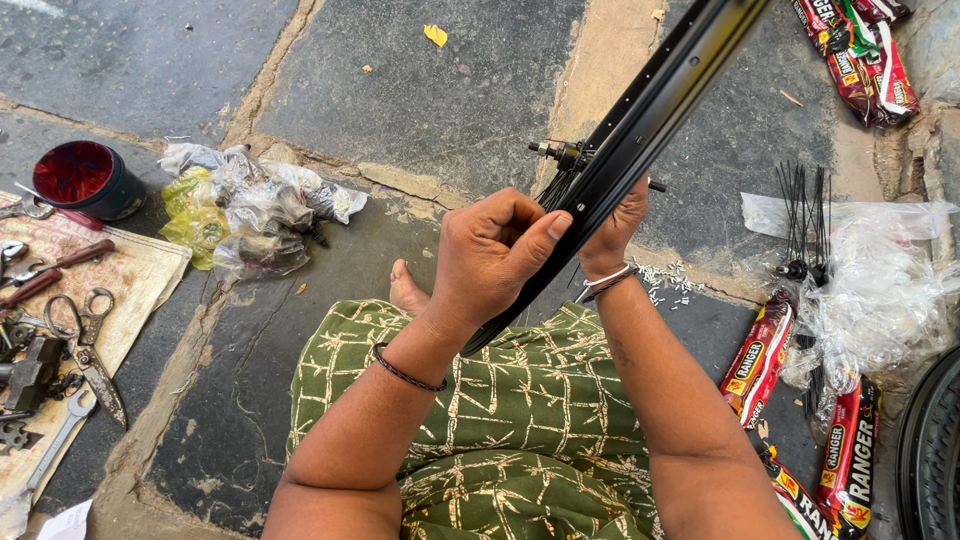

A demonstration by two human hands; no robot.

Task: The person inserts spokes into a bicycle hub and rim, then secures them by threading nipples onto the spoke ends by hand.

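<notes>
Person is sitting on the stone floor [420, 90], green cloth [520, 410] over the lap, one bare foot [405, 290] showing just left of the rim. Landmark: the black rim [640, 130], which is running diagonally from the lap up toward the top right.

Left hand [495, 255] is curling shut on the rim's near edge, thumb pressing across it, seemingly to keep the wheel steady on edge. Right hand [612, 232] is reaching behind the rim and mostly hiding there; it is touching the far side near the spokes, but I cannot tell whether it is clamped. The two hands are sitting on opposite faces of the rim, close together, so the wheel is being pinched upright between them. Hub [565, 153] with axle is sticking out just above the hands.

Right of the rim: loose spokes [805, 215] lying on clear plastic [880, 290], likely kept within reach, with red packets [758, 355] below them and more [862, 55] at the top right. A dark tyre [930, 450] is at the far right edge.

Left of the rim: crumpled bags [250, 210], then a red tin [85, 180], then tools [60, 340] spread on a mat [150, 275] at the far left.
</notes>
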